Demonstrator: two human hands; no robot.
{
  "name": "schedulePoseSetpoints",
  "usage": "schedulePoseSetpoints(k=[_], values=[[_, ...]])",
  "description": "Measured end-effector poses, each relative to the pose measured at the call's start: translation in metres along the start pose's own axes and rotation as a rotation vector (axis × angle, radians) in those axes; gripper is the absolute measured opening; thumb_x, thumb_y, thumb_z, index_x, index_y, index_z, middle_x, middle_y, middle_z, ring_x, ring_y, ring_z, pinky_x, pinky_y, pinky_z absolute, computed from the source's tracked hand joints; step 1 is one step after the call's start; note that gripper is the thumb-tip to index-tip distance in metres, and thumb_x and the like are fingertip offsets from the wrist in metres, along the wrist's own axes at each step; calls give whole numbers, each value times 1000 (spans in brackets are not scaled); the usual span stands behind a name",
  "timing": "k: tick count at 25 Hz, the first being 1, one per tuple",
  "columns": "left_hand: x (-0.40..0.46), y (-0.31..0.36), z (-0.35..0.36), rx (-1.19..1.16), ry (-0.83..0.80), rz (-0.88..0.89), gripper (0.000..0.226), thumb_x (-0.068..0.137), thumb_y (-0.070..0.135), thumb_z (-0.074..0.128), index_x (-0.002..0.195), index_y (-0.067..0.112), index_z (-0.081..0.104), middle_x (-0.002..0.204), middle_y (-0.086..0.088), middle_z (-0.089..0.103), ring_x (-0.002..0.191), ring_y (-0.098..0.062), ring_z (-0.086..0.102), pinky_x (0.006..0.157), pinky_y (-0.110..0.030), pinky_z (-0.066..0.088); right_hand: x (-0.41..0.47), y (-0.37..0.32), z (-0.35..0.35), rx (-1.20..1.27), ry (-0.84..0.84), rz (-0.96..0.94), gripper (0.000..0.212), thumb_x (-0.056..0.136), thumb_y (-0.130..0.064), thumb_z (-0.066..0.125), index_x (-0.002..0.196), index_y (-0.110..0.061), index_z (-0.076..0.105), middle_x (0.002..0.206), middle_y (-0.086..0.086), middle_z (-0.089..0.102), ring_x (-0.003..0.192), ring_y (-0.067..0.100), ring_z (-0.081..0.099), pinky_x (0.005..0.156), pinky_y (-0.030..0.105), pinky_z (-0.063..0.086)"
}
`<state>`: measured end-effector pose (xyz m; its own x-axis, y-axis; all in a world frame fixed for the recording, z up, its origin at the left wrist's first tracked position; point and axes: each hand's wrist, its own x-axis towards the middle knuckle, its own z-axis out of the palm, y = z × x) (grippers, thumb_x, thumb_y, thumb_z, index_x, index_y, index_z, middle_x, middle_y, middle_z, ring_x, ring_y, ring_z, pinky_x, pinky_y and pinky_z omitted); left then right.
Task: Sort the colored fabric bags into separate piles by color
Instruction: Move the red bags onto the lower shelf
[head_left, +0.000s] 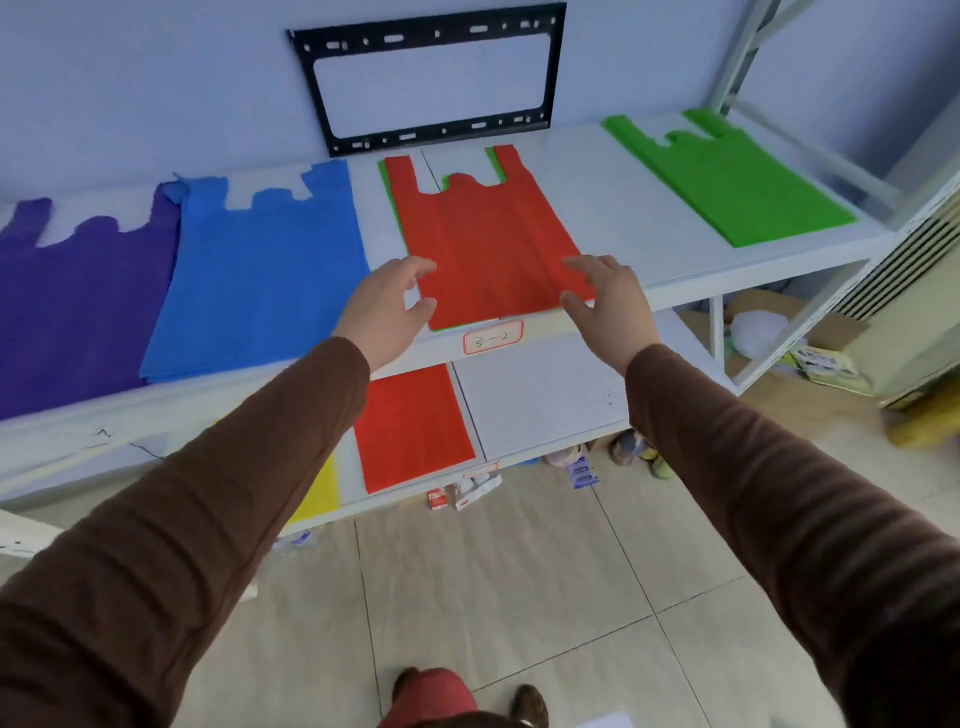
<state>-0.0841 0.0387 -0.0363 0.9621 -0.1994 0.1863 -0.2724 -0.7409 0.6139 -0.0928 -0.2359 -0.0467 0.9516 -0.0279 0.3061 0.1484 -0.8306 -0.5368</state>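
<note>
Nearest: lower shelf (540, 400), holding a red pile (415, 426) and, mostly hidden behind the left sleeve, a yellow bag (319, 493).

Above it, both hands at the front edge of the upper shelf (597, 208). Left hand (384, 306) open, fingers spread, at the lower-left corner of the red bag (483, 244); fingertips appear to touch or nearly touch the edge, no grip closed. Right hand (608, 301) open likewise, at the lower-right corner, grasping nothing. Cannot tell whether either palm rests on fabric.

Red bag lies flat, handles pointing toward the wall, front hem at the shelf lip just above a paper label (492, 336). A green bag (388, 192) sits directly beneath it; thin green strips show along its left side, between the handles and under the hem.

Further along the shelf: blue pile (260, 275) to the left, purple pile (78, 306) beyond it, green pile (727, 176) far right, well apart.

Risk, as judged: the fabric looks thin and limp, and the two layers are closely aligned. A pinch at the corners could catch the green layer too, carrying it onto the red pile. A one-sided lift could let the bag fold or slide off the lip
</note>
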Motion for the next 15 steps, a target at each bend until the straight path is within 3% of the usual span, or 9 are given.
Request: schedulePoseSetpoints(k=[6,10,15], values=[[98,-9,-1,52,26,-162,44,91,27,61,132,16,49,132,-2,56,111,-21,57,92,-31,44,88,34,8,-50,-96,158,51,85,-32,63,132,-14,52,122,12,60,114,32,52,96,41,44],[140,-30,14,109,-1,-329,52,88,30,65,134,12,47,133,-6,55,116,-26,56,93,-33,42,115,49,24,-119,-245,280,67,82,-44,68,135,-9,46,130,16,56,121,36,50,100,43,43],[171,-54,31,279,-16,-479,60,85,43,65,131,7,50,130,-16,51,117,-34,53,99,-42,44,133,58,38,-201,-297,250,67,78,-48,72,127,-8,49,126,16,54,115,35,54,96,42,44]])
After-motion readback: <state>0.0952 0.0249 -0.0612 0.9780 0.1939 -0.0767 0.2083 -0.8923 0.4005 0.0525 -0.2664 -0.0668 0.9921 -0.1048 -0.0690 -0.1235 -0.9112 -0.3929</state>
